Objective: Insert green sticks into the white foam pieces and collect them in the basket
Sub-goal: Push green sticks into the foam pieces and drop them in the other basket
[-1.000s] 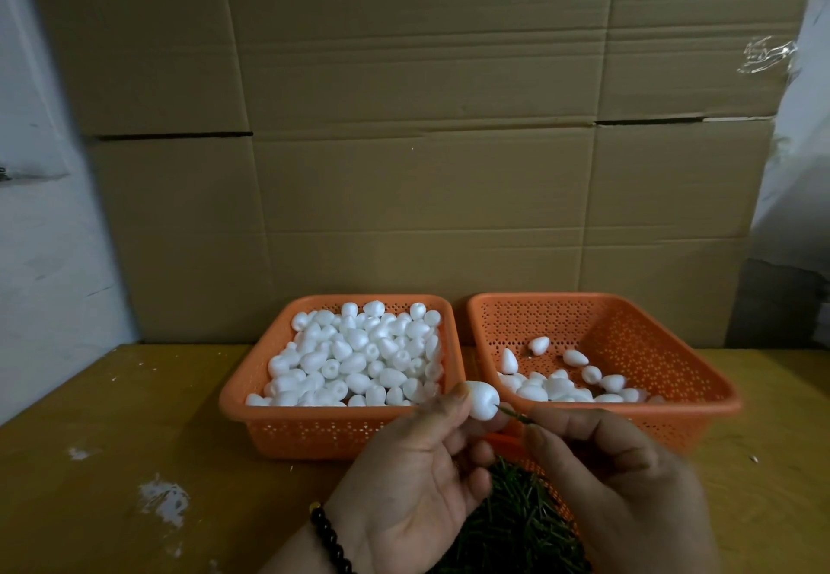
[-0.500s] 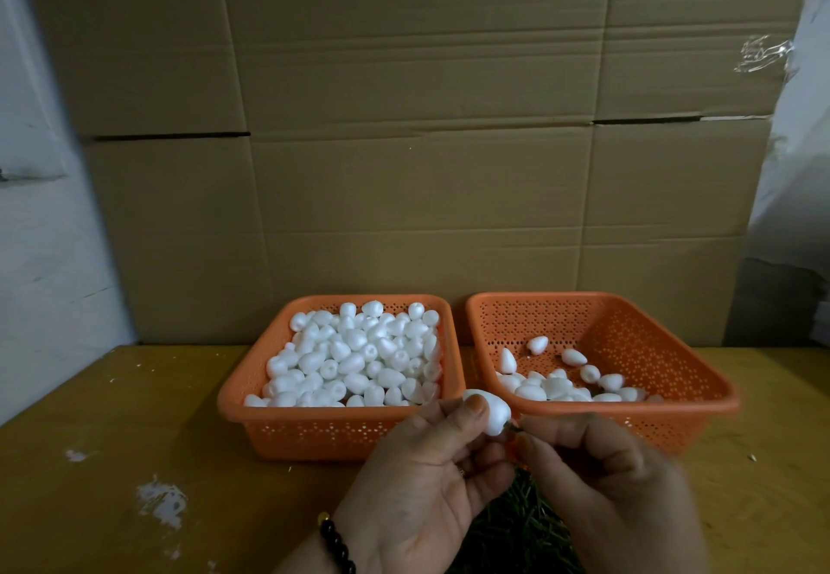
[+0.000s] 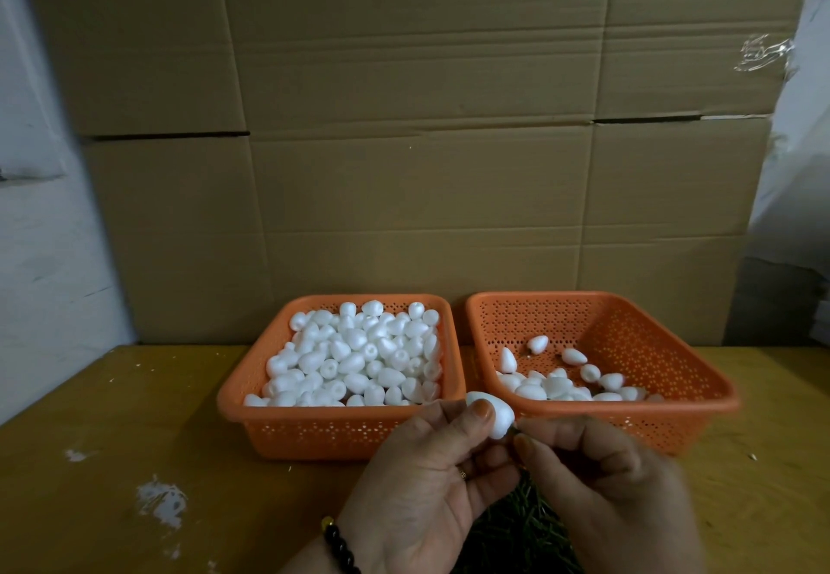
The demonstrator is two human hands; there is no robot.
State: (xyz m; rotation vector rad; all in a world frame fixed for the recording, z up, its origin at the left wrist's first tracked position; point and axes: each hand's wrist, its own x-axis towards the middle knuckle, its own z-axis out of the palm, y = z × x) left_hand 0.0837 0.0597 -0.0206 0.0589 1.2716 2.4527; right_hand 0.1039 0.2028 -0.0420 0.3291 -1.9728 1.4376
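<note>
Left hand (image 3: 431,479):
- Fingers curled, palm turned up toward the camera.
- Thumb tip (image 3: 481,412) pressed onto the near face of one white foam piece (image 3: 496,418); foam piece pinched between thumb and the fingers behind it.
- Foam piece raised clear of the worktop (image 3: 112,439), in front of the gap between the two baskets. Probable reason: narrow end turned toward the right hand for insertion.

Right hand (image 3: 615,488):
- Fingers curled inward, thumb and forefinger tips (image 3: 523,430) closed together right at the lower right end of the foam piece.
- Green stick between those tips: hardly visible. Judged to be pinched there and nearly fully seated in the foam; not confirmable from this view.

Supply of green sticks (image 3: 516,524):
- Dark green pile below and between both hands, at the near edge of the view. Placement keeps the next stick within short reach of the right hand.

Left orange basket (image 3: 314,434):
- Heaped with plain white foam pieces. Judged to be the feed stock, on the side of the hand that holds the foam.

Right orange basket (image 3: 629,317):
- Only a thin scatter of foam pieces along its near wall. Judged to be the collection basket; sticks on those pieces too small to confirm.
- Both baskets side by side, almost touching, directly behind the hands.

Surroundings:
- Stacked cardboard cartons (image 3: 404,124) behind the baskets.
- White paint marks (image 3: 161,501) on the worktop at the left.
- Black bead bracelet (image 3: 339,544) on the left wrist.
</note>
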